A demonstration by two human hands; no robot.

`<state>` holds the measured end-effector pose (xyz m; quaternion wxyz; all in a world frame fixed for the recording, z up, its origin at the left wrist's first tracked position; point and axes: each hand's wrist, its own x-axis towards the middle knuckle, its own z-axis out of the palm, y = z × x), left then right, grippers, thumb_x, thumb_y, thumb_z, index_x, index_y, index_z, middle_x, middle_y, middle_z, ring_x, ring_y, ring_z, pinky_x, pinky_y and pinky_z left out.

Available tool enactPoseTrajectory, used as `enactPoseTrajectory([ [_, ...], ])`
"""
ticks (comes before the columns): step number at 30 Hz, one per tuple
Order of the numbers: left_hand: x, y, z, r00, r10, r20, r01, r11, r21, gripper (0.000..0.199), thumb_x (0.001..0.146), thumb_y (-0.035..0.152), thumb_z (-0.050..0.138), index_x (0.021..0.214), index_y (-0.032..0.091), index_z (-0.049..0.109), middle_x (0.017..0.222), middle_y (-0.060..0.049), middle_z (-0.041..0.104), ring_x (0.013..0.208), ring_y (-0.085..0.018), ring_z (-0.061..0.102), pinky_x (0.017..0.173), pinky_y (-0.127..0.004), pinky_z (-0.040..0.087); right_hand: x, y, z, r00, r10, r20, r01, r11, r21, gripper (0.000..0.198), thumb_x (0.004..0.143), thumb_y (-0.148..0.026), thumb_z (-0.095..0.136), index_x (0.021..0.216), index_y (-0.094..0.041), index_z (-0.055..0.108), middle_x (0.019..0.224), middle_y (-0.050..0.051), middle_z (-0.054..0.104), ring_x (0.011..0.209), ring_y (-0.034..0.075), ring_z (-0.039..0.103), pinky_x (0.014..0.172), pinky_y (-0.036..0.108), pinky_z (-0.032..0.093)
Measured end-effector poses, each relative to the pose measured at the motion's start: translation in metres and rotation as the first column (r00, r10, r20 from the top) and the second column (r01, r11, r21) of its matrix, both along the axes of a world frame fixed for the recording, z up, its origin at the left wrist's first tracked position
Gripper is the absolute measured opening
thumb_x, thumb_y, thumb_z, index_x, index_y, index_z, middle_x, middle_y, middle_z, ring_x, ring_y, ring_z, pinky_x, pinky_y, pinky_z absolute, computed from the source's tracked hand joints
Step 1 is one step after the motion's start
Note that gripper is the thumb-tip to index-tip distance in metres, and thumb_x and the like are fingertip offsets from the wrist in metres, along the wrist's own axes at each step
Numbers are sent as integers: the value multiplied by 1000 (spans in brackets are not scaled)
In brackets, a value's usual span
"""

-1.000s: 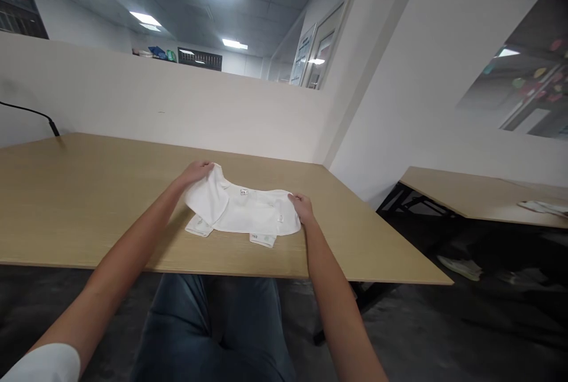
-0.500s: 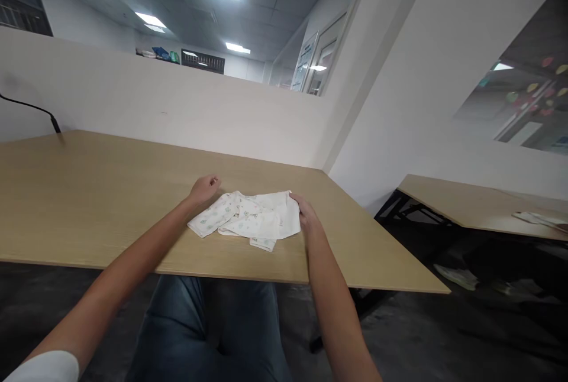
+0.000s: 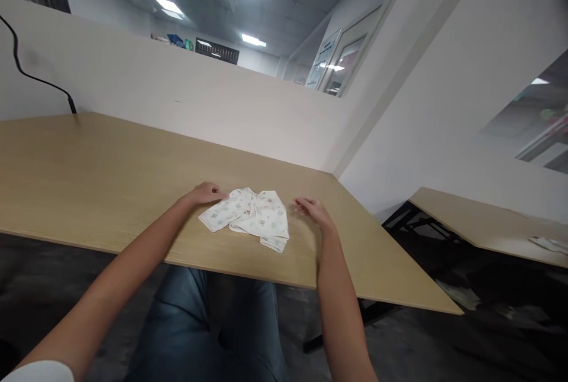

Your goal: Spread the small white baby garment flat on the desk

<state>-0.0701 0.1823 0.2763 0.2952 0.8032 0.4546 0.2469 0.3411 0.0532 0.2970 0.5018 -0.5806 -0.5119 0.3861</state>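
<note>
Left grip: the left hand (image 3: 205,193) is resting on the counter (image 3: 106,181) with its fingertips touching the far left edge of the printed cloth (image 3: 248,217); whether it is pinching the fabric or only pressing on it, I cannot tell.
Right grip: the right hand (image 3: 313,210) is hovering just beside the cloth's right edge, fingers spread, holding nothing.
Cloth: it is lying bunched and partly folded near the counter's front edge, between the two hands.
Risk of slipping: in my judgement, the loose flap nearest the person is sitting close to the front edge, so a pull toward the body is likely to be dragging it off onto the lap.
Risk of bunching: with one side free, a tug from the left alone is likely to be crumpling the folds rather than moving them flat.
Surroundings: a black cable (image 3: 26,71) is hanging at the far left wall, well apart; a second table (image 3: 483,225) is standing to the right with a pale item (image 3: 550,244) on it.
In the way: nothing is lying between the hands and the cloth.
</note>
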Motion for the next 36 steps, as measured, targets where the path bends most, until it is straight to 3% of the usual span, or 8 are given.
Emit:
enactPoseTrajectory([
  [4, 0, -2, 5, 977, -207, -60, 199, 973, -114, 51, 59, 66, 81, 59, 19, 63, 59, 2, 57, 58, -14, 49, 53, -27, 28, 16, -12, -9, 933, 313, 176, -254, 923, -290, 44, 71, -55, 83, 74, -12, 73, 64, 4, 66, 55, 11, 54, 49, 23, 36],
  [7, 4, -5, 7, 945, -322, 59, 327, 920, -217, 48, 58, 61, 85, 71, 17, 70, 69, -1, 67, 63, -16, 56, 55, -26, 36, -2, -9, -13, 851, 412, 326, -327, 901, -286, 39, 74, -52, 79, 73, -13, 73, 58, -2, 59, 54, 9, 43, 51, 23, 29],
  [12, 9, -9, 5, 916, -241, 322, 363, 839, -404, 66, 63, 59, 85, 113, 17, 72, 107, -11, 77, 86, -24, 71, 67, -29, 54, -27, 0, -20, 915, 242, 323, -218, 970, -110, 33, 72, -45, 74, 84, -15, 76, 71, 0, 69, 63, 13, 53, 57, 23, 39],
  [18, -11, 1, 14, 970, -114, 215, 210, 839, -501, 72, 56, 53, 89, 117, 20, 69, 105, -9, 78, 86, -24, 73, 67, -29, 55, -27, 0, -23, 992, 46, 116, -38, 996, -76, 30, 71, -42, 74, 85, -16, 72, 77, 6, 74, 71, 19, 64, 63, 27, 49],
  [23, -32, 18, 15, 994, 87, -72, -92, 994, -63, 39, 72, 44, 74, 102, 19, 73, 96, -7, 76, 89, -25, 70, 76, -32, 52, -15, 1, -22, 959, -202, 198, 205, 979, 5, 30, 69, -40, 72, 87, -17, 69, 70, 2, 69, 64, 16, 59, 55, 24, 43],
  [26, -23, 17, 12, 946, 312, -92, -274, 916, 294, 31, 82, 33, 62, 109, 21, 71, 105, -7, 73, 104, -26, 66, 93, -38, 48, -8, -3, -20, 966, -114, 231, 121, 992, -15, 32, 68, -43, 74, 86, -16, 68, 63, -1, 62, 57, 13, 51, 52, 23, 37],
  [31, 15, -7, 1, 917, 288, -277, -177, 915, 363, 43, 91, 46, 51, 124, 24, 69, 139, -13, 60, 136, -36, 46, 110, -52, 38, -2, -11, -14, 905, 153, 398, -64, 972, -228, 36, 63, -48, 78, 58, -18, 59, 47, -5, 44, 50, 9, 35, 48, 24, 23],
  [36, 35, -21, -13, 850, 322, -417, -133, 897, 422, 67, 100, 54, 32, 147, 11, 53, 167, -21, 29, 158, -43, 8, 123, -64, 7, -7, -12, -12, 910, 10, 414, 47, 991, -127, 32, 65, -47, 72, 64, -16, 65, 54, -2, 53, 56, 12, 42, 51, 24, 28],
])
